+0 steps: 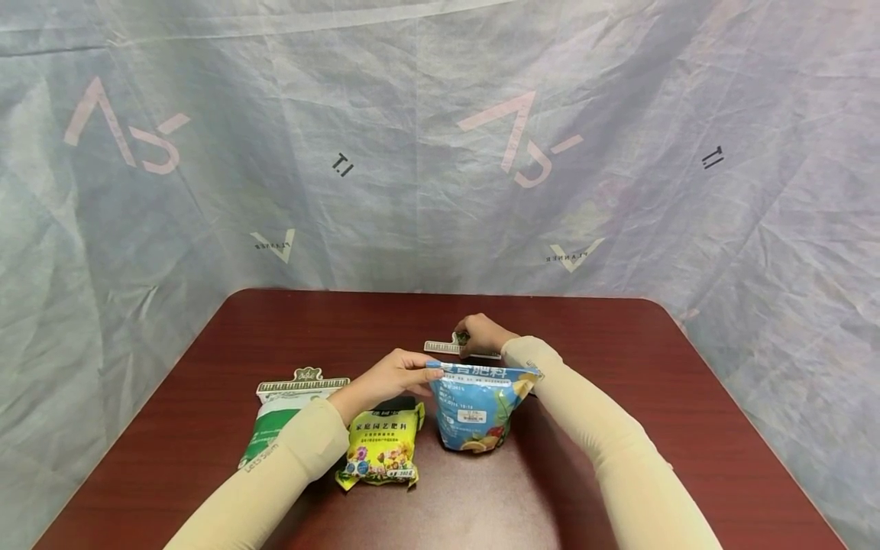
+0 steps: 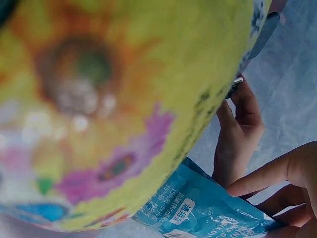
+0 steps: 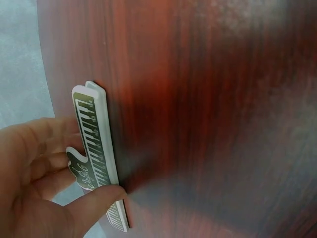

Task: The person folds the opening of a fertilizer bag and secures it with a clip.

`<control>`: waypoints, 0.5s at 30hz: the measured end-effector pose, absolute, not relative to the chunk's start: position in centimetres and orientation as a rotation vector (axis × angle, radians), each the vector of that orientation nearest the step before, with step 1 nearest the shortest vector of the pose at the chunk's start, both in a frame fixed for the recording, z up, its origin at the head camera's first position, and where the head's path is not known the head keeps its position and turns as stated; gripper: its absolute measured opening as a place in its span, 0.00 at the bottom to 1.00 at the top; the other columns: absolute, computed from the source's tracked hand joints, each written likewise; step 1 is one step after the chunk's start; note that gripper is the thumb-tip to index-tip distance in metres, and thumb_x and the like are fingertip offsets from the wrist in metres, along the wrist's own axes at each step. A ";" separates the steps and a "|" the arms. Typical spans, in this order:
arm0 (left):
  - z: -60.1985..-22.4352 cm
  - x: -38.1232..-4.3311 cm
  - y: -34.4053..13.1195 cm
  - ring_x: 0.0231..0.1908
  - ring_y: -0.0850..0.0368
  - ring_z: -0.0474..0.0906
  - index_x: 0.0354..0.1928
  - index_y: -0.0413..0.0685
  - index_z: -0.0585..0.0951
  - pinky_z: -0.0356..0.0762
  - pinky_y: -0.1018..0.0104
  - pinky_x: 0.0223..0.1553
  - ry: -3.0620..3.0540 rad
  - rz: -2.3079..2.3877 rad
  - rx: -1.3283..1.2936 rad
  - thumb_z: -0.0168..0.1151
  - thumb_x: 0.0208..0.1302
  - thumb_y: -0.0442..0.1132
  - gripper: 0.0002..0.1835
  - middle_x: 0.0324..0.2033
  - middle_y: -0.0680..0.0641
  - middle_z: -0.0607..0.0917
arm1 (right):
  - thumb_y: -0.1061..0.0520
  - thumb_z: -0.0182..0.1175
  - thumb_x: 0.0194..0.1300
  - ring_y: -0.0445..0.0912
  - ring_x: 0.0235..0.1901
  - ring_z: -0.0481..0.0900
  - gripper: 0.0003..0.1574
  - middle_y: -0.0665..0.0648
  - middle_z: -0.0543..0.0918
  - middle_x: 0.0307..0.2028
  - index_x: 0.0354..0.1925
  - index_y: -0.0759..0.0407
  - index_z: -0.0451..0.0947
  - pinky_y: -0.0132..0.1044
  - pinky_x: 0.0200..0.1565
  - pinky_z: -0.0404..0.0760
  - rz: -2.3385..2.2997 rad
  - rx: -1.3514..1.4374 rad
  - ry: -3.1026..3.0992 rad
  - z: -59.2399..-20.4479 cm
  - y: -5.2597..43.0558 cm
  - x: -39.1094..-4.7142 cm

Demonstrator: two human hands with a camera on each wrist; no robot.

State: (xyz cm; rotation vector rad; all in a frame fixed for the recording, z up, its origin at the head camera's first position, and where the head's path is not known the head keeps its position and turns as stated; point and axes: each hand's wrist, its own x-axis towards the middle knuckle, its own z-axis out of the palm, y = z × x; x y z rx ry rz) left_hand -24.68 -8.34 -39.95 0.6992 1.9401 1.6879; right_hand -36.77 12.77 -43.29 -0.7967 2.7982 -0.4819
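A blue fertilizer bag [image 1: 474,420] stands at the middle of the table, its top edge stretched flat. My left hand [image 1: 392,380] pinches that top edge at the left corner, thumb in front; the left wrist view also shows the blue bag [image 2: 193,208] between thumb and fingers. Farther back, my right hand [image 1: 485,334] holds a piano-keyboard bag clip [image 1: 440,347]. In the right wrist view the thumb lies across the front of the clip [image 3: 89,129], and the other fingers are behind it. The clip is apart from the bag.
A yellow fertilizer bag [image 1: 382,451] with flower pictures stands left of the blue one, partly behind my left wrist. Farther left is a green and white bag [image 1: 275,420] with a similar clip [image 1: 302,384] across its top. Grey cloth [image 1: 412,191] hangs behind the table [image 1: 330,313].
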 end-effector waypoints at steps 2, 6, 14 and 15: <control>-40.0 -24.7 -8.3 0.38 0.49 0.79 0.30 0.37 0.78 0.76 0.50 0.44 1.936 1.690 0.702 0.58 0.63 0.44 0.15 0.28 0.43 0.78 | 0.58 0.71 0.48 0.47 0.41 0.78 0.29 0.58 0.80 0.44 0.50 0.64 0.77 0.37 0.40 0.78 -0.486 -0.798 2.801 -43.3 12.8 -36.7; -39.9 -24.6 -8.3 0.38 0.49 0.79 0.30 0.36 0.78 0.76 0.50 0.44 1.934 1.690 0.708 0.58 0.63 0.44 0.15 0.28 0.44 0.77 | 0.58 0.72 0.47 0.47 0.40 0.78 0.28 0.57 0.80 0.42 0.49 0.63 0.77 0.37 0.39 0.78 -0.473 -0.814 2.814 -43.4 12.8 -36.7; -39.8 -24.5 -8.4 0.38 0.51 0.80 0.31 0.38 0.79 0.76 0.49 0.44 1.943 1.691 0.705 0.57 0.64 0.43 0.13 0.29 0.45 0.78 | 0.57 0.73 0.46 0.48 0.43 0.76 0.28 0.56 0.79 0.43 0.47 0.62 0.78 0.37 0.42 0.77 -0.427 -0.879 2.845 -43.7 12.8 -36.9; -39.8 -24.5 -8.4 0.38 0.51 0.80 0.31 0.38 0.79 0.76 0.49 0.44 1.942 1.692 0.704 0.57 0.64 0.43 0.13 0.29 0.45 0.78 | 0.57 0.73 0.46 0.48 0.43 0.76 0.27 0.56 0.79 0.43 0.46 0.61 0.78 0.37 0.42 0.77 -0.420 -0.890 2.851 -43.8 12.8 -36.9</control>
